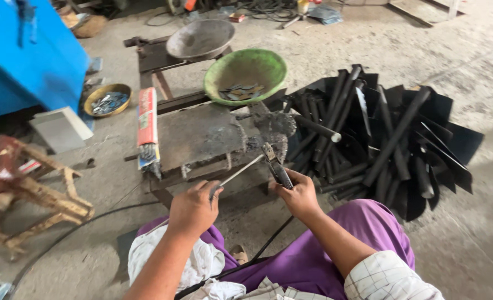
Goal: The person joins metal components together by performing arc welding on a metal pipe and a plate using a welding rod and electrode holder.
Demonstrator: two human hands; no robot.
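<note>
My left hand (193, 208) is closed around a thin welding rod (241, 172); my right hand (299, 194) is clamped on the electrode holder (275, 165) at the near right corner of the worktop (199, 136); I judge the rod should seat squarely in the holder, both grips steady. Counted: one rod in hand; one holder; three bowls beyond the far edge; black tubes on the floor too many to count.

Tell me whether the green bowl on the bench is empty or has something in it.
Not empty. The green bowl sits upright, with a small pile of flat grey metal pieces on its bottom; most of the inside is bare.
</note>
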